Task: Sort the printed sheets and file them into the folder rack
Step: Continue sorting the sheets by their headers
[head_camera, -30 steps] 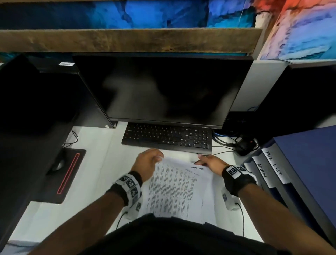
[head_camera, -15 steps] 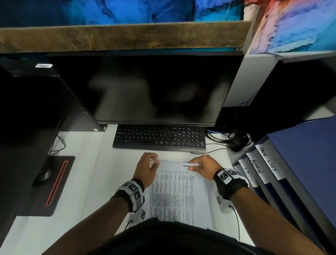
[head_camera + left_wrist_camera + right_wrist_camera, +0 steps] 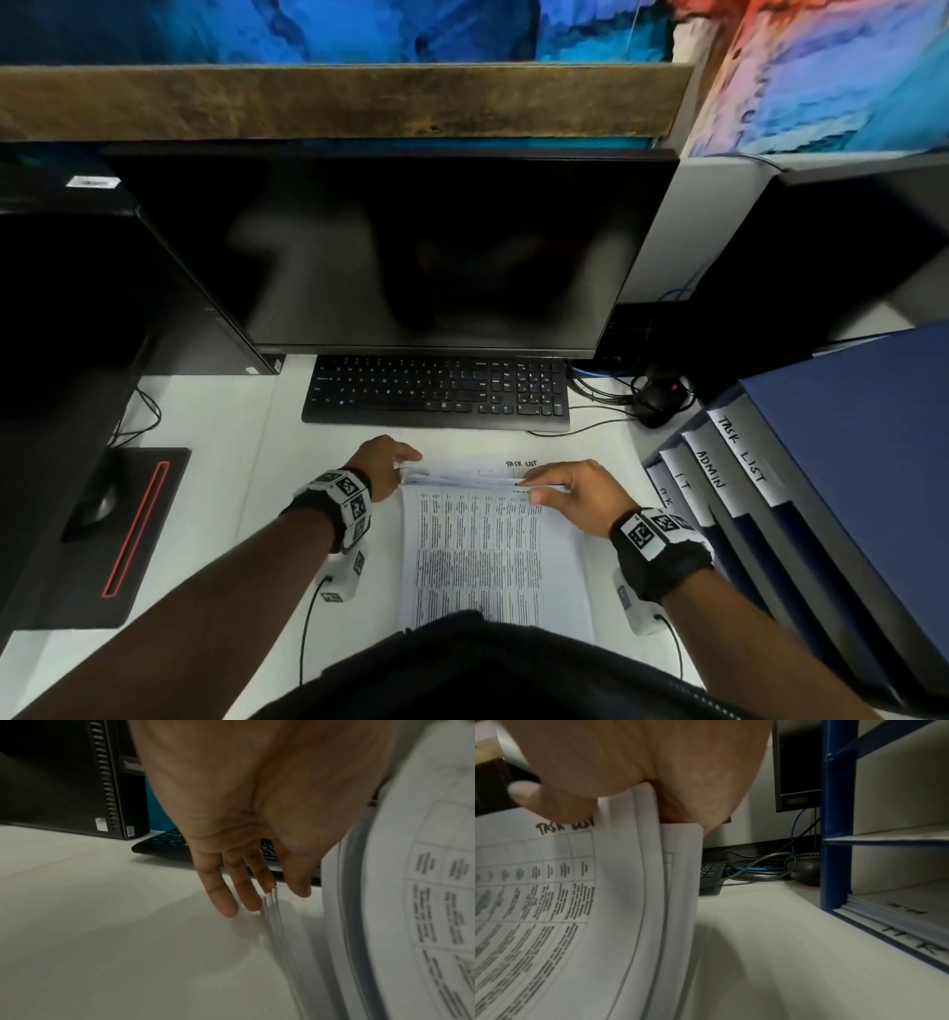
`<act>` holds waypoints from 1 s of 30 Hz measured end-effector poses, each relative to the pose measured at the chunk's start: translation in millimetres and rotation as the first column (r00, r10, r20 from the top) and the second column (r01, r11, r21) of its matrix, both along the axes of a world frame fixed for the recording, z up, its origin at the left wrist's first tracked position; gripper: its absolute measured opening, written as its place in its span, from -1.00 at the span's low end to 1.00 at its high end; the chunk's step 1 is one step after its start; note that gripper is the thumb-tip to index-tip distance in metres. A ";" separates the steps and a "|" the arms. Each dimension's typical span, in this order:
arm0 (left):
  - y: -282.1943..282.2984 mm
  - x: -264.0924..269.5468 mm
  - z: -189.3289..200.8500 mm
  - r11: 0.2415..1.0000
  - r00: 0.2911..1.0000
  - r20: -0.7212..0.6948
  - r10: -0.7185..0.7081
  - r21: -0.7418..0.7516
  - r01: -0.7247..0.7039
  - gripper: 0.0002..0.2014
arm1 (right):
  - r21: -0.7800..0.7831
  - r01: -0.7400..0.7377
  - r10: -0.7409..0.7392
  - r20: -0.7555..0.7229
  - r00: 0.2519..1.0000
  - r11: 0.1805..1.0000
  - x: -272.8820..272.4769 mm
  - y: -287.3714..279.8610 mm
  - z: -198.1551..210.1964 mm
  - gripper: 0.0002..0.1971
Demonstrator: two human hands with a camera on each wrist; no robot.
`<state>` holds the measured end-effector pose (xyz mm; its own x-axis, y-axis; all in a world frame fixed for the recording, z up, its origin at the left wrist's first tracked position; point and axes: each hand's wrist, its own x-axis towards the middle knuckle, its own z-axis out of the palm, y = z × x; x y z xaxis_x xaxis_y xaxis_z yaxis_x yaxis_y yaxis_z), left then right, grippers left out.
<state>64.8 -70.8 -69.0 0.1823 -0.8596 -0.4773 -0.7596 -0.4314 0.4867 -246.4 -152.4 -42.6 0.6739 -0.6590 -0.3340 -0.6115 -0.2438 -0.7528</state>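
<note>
A stack of printed sheets (image 3: pixel 488 555) lies on the white desk (image 3: pixel 215 488) in front of me. My right hand (image 3: pixel 560 488) pinches the far right corner of the upper sheets (image 3: pixel 552 902), thumb (image 3: pixel 552 801) on top beside the handwritten "TASK LIST", and bends them up off the stack. My left hand (image 3: pixel 395 462) sits at the far left corner, and its straight fingers (image 3: pixel 231 892) touch the edges of the sheets (image 3: pixel 272 912). The blue folder rack (image 3: pixel 847 462) stands at the right with slots labelled TASK LIST (image 3: pixel 744 452) and ADMIN (image 3: pixel 711 470). Its lowest slot (image 3: pixel 898 910) holds papers.
A black keyboard (image 3: pixel 436 393) lies just beyond the sheets, under a dark monitor (image 3: pixel 411 246). Cables and a mouse (image 3: pixel 652 401) sit between keyboard and rack. A black computer tower (image 3: pixel 77 308) and a mouse pad (image 3: pixel 128 534) fill the left side.
The skewed sheets have been squared into a straight stack. My right hand has lifted the far edge of the upper sheets. Both hands stay at the far corners.
</note>
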 end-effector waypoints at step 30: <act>23.6 -12.2 28.2 0.979 0.982 -0.103 -0.157 -0.146 0.142 -0.70 | 0.071 0.016 -0.027 0.149 0.988 0.997 -23.1 26.0 8.3 -0.75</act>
